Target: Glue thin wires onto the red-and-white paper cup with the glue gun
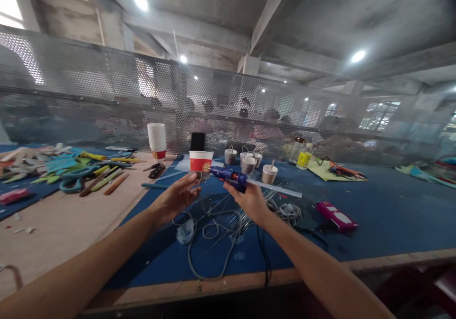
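Observation:
My right hand (251, 200) is wrapped round a blue glue gun (230, 176), whose nozzle points left and from whose back a clear glue stick (281, 188) sticks out. My left hand (178, 196) is closed on the end of a grey cord (199, 180), close to the nozzle. More of the cord lies in loops on the blue table mat (160, 257) below my hands. Just behind the nozzle stands a red and white paper cup (201, 160). Whether the nozzle touches the cord cannot be made out.
Small cups with cord loops (248, 163) stand behind the gun. A cup stack (157, 140), scissors (76, 178) and several coloured tools lie to the left. At right are a magenta box (336, 217) and a yellow-labelled bottle (305, 156). A perforated metal screen (117, 91) runs behind.

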{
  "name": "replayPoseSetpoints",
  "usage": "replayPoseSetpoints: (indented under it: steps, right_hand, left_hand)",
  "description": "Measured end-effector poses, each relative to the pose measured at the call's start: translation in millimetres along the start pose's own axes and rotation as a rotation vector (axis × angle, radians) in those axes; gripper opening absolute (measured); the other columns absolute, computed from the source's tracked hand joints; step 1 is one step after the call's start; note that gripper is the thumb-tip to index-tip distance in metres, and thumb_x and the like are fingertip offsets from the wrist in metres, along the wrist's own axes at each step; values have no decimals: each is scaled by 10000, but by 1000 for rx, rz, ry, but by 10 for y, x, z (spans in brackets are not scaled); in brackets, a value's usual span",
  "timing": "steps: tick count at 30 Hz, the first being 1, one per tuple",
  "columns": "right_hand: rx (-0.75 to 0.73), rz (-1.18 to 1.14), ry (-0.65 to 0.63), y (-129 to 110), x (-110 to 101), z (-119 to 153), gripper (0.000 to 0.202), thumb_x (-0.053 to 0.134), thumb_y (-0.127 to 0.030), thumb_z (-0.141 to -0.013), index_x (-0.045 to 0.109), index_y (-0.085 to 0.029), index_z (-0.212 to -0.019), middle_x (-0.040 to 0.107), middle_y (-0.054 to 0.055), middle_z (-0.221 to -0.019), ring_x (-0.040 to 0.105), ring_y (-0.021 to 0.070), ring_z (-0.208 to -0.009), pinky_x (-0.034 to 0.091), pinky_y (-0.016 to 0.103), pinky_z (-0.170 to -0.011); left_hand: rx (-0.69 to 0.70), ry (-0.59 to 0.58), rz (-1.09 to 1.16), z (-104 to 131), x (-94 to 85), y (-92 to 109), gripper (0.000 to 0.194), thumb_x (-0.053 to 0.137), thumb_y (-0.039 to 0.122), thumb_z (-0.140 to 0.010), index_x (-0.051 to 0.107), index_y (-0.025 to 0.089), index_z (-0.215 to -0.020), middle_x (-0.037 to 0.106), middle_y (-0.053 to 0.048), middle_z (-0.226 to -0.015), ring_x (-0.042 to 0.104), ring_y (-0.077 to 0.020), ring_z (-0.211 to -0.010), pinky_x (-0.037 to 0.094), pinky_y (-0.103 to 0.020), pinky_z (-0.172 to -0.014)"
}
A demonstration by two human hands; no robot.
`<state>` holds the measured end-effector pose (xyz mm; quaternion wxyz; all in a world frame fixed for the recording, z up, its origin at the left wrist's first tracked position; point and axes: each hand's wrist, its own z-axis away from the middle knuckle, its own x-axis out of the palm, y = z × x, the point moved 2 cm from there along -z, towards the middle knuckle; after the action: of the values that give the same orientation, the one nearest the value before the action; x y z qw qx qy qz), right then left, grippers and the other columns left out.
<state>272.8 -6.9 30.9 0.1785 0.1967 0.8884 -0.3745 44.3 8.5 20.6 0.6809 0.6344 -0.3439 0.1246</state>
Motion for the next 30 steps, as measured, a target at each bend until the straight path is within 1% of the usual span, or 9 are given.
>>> replayPoseSetpoints:
  steps: [2,5,9,14,18,23,30]
  right_hand:
    - [-29,31,31,16,6,7,300,668,-485,-911,744,-211,-1007,776,76,-939,721,269,-920,560,367,-863]
    - [-72,37,10,32,18,25,321,676,-495,-916,728,-217,-1068,783,76,-1001,730,267,-927,555,372,-880]
    - [-86,63,-7,48,20,38,333,668,-496,-931,713,-217,-1107,783,78,-1016,735,270,-935,553,359,-851]
    - [-110,79,-11,43,15,31,338,665,-489,-935,707,-216,-1129,784,72,-1008,734,269,-943,546,353,-853]
    - [-111,93,-19,51,16,33,333,654,-487,-944,706,-222,-1137,779,78,-1056,730,272,-969,542,351,-846]
    - [-115,116,-13,61,14,39,331,667,-501,-934,697,-215,-1098,777,77,-1006,727,264,-921,541,343,-831]
    - [-133,167,-11,48,-2,56,327,646,-522,-941,688,-220,-1059,768,80,-984,722,259,-883,533,335,-797]
  left_hand:
    - [-6,13,1,-8,-17,-8,210,705,84,-882,730,132,-1086,767,-93,-1043,707,-105,-647,608,-178,-612]
    - [-13,9,-3,-10,-27,-9,192,700,85,-885,730,143,-1065,765,-93,-1054,712,-109,-655,610,-183,-618]
    - [-13,2,-1,1,-13,0,190,702,83,-880,726,148,-1056,764,-93,-1062,714,-111,-649,614,-192,-616]
    - [1,15,-17,0,-18,-5,167,717,90,-875,721,150,-1031,765,-73,-1004,716,-107,-642,615,-188,-612]
    - [9,6,-37,-9,-28,-14,158,713,112,-888,721,145,-1042,763,-67,-967,723,-115,-656,612,-187,-611]
    - [20,27,-43,-5,-13,-12,174,697,86,-887,725,149,-1046,767,-68,-967,728,-121,-656,614,-193,-613]
    - [9,37,-36,19,26,1,246,754,87,-838,716,161,-1069,775,-69,-970,728,-125,-649,614,-198,-599]
